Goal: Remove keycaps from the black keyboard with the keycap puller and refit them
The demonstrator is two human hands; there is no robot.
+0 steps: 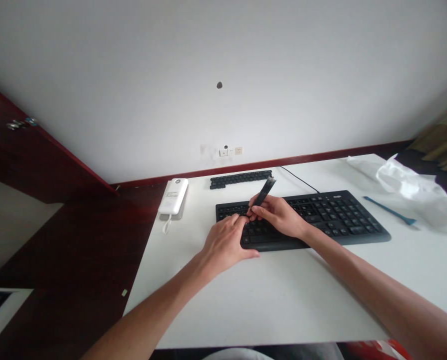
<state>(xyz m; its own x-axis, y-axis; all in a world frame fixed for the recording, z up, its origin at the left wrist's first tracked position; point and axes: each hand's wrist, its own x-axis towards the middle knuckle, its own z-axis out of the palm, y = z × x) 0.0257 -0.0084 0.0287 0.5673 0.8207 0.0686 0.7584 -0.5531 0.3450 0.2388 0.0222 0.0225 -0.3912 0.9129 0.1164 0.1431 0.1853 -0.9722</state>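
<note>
A black keyboard [332, 215] lies on the white table, its left part partly covered by both hands. My right hand [279, 215] is closed round a black stick-like tool [264, 190] with a pale, ragged upper end; its lower end points down at the keys. My left hand [227, 237] rests on the keyboard's left end, fingers stretched over the keys near the tool's lower end and thumb out along the front edge. Whether anything lies under its fingertips is hidden. Behind the keyboard, black keycaps [242, 177] lie in rows.
A white power bank [174, 196] with a strap lies at the table's left edge. On the right are a thin blue tool [388, 210] and a crumpled white plastic bag [414, 185]. The keyboard's cable [298, 178] runs off the back edge towards the wall.
</note>
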